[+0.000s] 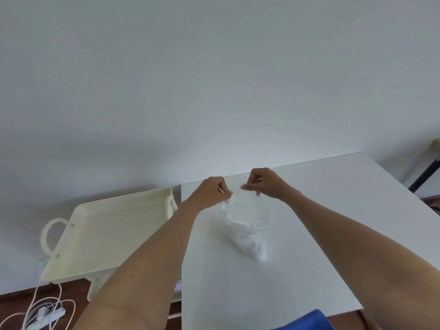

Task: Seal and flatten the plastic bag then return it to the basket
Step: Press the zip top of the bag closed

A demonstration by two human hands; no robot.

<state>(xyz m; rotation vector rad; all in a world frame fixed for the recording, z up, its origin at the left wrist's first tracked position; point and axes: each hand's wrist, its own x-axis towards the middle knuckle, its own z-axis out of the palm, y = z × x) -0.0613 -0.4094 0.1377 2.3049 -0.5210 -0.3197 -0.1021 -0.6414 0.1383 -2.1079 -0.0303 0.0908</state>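
- The person is holding the clear plastic bag (247, 231) up by its far top edge, so that the rest of it is trailing from the fingers back toward the body and resting on the white table (333, 222).
- The left hand (209, 191) is pinching one end of that edge between thumb and forefinger, with the other fingers curled in; the mouth of the bag is lying just to the right of those fingertips.
- The right hand (264, 183) is pinching the same edge from the other side, its fingertips almost meeting the left hand's, with only a short strip of film between them.
- Judging by this close, two-handed pinch, the person is probably pressing the closure strip shut; whether any of it is already sealed is too faint to tell.
- The bag is looking crumpled and puffed below the fingers, so flattening seems not yet done.
- The cream perforated basket (78, 263) is sitting well to the left of the left hand, beside the table and lower, with nothing in it, likely waiting for the bag.
- White cables (35, 310) are lying on the floor below the basket.
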